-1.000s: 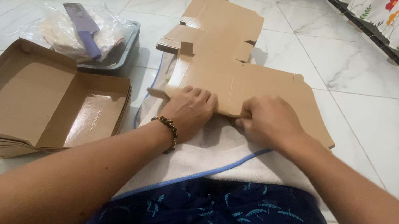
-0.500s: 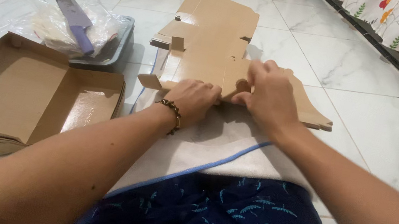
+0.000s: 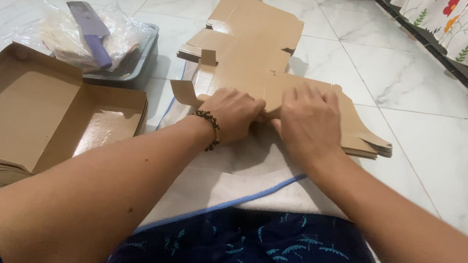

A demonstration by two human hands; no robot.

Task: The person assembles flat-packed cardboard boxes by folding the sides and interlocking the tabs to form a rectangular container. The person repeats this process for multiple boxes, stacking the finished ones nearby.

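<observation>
Head view: right hand [image 3: 308, 123] has dropped flat onto the cardboard blank [image 3: 242, 77], beside the left hand [image 3: 235, 113] pinching its near flap.

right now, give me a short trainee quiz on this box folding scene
1. True or false: both hands rest on the flat cardboard blank.
2. What lies on top of the plastic bag in the grey tray? A) a purple cleaver B) scissors C) a spoon
3. On which side of the person does the stack of folded boxes sit?

Key
1. True: left hand and right hand press on it.
2. A, the purple cleaver.
3. Left.
</observation>
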